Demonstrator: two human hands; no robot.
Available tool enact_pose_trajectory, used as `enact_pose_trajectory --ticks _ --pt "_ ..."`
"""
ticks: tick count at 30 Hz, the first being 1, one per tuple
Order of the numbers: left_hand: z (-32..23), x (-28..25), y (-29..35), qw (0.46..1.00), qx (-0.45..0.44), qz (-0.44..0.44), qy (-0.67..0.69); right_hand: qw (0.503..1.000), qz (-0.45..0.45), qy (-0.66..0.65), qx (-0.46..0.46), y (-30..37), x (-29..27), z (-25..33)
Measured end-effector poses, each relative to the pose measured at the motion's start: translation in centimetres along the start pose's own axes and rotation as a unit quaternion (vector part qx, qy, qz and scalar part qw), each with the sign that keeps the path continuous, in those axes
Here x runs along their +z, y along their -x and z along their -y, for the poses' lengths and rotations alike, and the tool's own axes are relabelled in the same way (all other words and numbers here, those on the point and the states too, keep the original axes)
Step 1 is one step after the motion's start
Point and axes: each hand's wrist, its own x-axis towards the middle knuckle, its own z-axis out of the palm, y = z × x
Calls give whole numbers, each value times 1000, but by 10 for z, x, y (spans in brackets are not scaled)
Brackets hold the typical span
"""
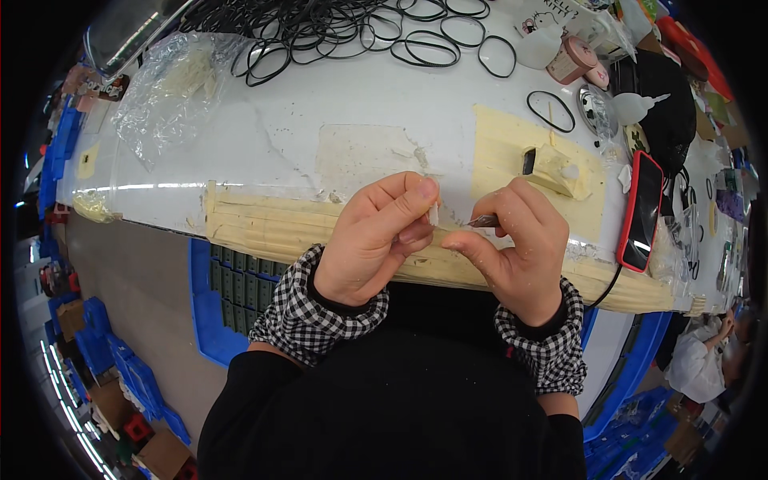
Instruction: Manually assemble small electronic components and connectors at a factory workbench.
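Near the table's taped front edge, my left hand is closed in a pinch, thumb against the forefinger. A small whitish piece shows at its fingertips; its kind is too small to tell. Just to the right, my right hand curls its fingers around a small, thin, dark metal piece that looks like a short blade. The right thumb stands away from the curled fingers. A narrow gap parts the two hands. Beyond the right hand, a lump of yellowish tape sits on a yellow taped patch.
Black rubber rings lie heaped at the back, with one loose ring nearer. A clear plastic bag is at left. At right are a red-cased phone with a cable and a pink jar. A blue crate stands below.
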Motion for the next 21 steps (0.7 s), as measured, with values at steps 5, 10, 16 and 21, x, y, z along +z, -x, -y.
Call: enact_pose_trajectory --ticks 5,10,16,21 --pt "6 1 0 996 63 -40 -42 992 9 -109 65 -2 3 11" --pt "9 -2 1 994 86 -38 -56 990 5 -127 60 0 10 13" --pt "3 -9 -2 987 120 -104 31 995 -65 -18 79 -3 14 -3" --pt "-1 -10 -4 986 118 -113 31 993 -4 112 37 -7 31 -7"
